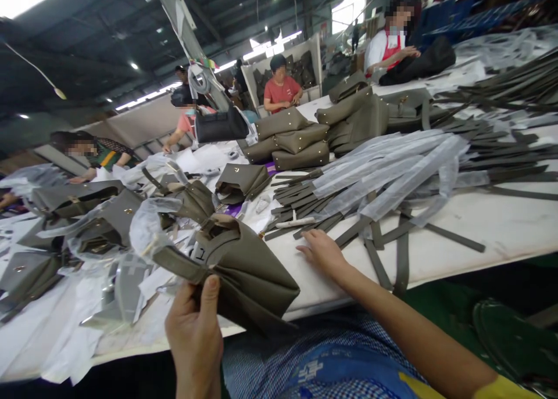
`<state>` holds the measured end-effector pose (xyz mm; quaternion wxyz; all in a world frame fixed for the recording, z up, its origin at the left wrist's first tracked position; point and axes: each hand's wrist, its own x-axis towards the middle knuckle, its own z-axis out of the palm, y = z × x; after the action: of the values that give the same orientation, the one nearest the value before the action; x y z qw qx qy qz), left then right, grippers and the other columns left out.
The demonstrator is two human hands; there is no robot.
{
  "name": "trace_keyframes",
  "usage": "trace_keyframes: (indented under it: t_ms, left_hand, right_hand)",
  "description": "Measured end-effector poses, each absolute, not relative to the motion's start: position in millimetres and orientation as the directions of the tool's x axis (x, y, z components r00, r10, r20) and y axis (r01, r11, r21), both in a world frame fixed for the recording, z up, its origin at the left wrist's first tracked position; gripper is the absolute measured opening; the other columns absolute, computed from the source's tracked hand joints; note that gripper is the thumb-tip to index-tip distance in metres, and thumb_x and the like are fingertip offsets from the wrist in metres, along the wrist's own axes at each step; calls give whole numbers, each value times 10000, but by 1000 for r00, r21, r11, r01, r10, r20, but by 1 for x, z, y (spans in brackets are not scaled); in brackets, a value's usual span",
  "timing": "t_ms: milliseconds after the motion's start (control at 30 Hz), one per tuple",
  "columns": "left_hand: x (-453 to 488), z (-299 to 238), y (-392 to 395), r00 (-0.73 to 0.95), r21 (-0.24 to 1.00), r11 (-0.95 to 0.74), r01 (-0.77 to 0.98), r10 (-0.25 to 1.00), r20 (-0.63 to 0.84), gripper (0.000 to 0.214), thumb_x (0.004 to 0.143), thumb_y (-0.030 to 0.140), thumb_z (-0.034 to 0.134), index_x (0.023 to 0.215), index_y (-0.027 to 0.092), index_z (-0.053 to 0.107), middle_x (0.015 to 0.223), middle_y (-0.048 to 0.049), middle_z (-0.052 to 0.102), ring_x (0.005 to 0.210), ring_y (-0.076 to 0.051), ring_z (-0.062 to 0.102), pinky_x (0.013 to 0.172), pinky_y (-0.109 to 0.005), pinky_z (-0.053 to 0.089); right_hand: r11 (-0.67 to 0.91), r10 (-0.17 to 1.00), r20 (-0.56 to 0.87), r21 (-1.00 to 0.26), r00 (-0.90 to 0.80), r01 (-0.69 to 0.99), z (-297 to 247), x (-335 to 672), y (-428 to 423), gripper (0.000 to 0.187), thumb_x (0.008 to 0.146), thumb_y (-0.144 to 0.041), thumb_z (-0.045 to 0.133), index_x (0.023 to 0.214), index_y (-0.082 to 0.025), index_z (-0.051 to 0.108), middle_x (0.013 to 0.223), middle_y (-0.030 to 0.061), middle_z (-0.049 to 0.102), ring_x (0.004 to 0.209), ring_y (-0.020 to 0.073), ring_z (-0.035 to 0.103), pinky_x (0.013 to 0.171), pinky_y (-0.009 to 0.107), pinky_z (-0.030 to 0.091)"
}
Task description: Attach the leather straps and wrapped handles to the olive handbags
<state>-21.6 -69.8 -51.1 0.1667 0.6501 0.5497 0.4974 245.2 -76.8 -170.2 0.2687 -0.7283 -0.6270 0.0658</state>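
My left hand (195,329) is closed on the lower edge of an olive-grey handbag (244,265), thumb on top, holding it tilted over the near edge of the white table (479,225). My right hand (320,251) lies flat on the table just right of the bag, fingers stretched toward a heap of olive straps (305,207). Nothing is in the right hand.
More olive handbags (292,140) are stacked mid-table and at the left (104,219). Clear plastic sleeves (392,166) and long straps (501,149) cover the right side. White paper and plastic scraps (78,306) litter the left. Several other people sit at the far side.
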Motion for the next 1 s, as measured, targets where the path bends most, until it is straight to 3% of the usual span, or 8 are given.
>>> trace_keyframes:
  t_ms: [200,367,500,667,767,833,900,1000]
  left_hand:
    - [35,-82,-68,167,750,-358,556,932,321,316,853,476,616,900,176,702,833,-45,720,800,-222,651,731,-291,484]
    - [60,-78,-54,238,787,-331,520,942,238,334,864,490,606,875,172,709,810,-33,726,786,-200,642,733,-274,454]
    - [60,-71,-49,255,811,-298,504,948,190,355,856,506,615,835,164,711,762,-24,716,751,-186,631,705,-262,442]
    - [56,-72,-49,264,835,-291,466,947,182,348,858,491,617,798,162,712,738,-19,715,721,-174,631,680,-246,437]
    - [56,-73,-49,268,843,-291,453,946,183,339,860,480,617,792,161,712,730,-18,715,709,-170,630,666,-239,433]
    - [57,-73,-49,271,846,-290,447,945,180,337,860,477,618,780,162,706,719,-15,710,698,-167,628,658,-237,430]
    - [58,-72,-49,272,843,-292,451,945,182,347,860,484,616,760,161,694,696,-12,694,684,-167,619,648,-238,426]
    - [59,-71,-50,263,831,-299,470,946,192,367,859,501,612,756,156,685,670,-9,665,669,-166,600,638,-244,419]
  right_hand:
    - [-78,952,242,-398,187,914,-163,261,-44,377,940,-263,562,1300,-152,560,1278,148,588,1180,279,484,1004,374,363]
    - [-94,974,152,-412,170,906,-159,272,-12,359,850,-209,662,1208,-183,643,1122,168,633,1104,320,531,918,410,381]
    - [-79,977,126,-525,170,847,-152,279,-9,212,823,-165,656,1020,-214,714,1045,119,647,1017,278,587,859,359,414]
    - [-65,935,188,-740,299,669,-134,285,-45,311,978,-272,408,1216,-182,587,1067,102,627,955,222,626,825,327,473]
    - [46,921,203,-904,333,426,-118,273,-83,371,1031,-398,249,1278,-226,465,918,26,605,748,139,622,708,269,512]
    - [142,952,110,-985,287,-93,-108,258,-108,291,984,-471,421,1107,-229,525,657,-59,474,499,92,474,538,220,462]
    - [79,988,14,-903,154,-422,-98,240,-130,293,918,-497,562,898,-204,557,508,-116,284,374,54,241,389,176,295]
    - [-8,997,-42,-900,69,-436,-87,214,-148,368,876,-528,619,794,-170,593,460,-121,239,375,41,170,365,176,158]
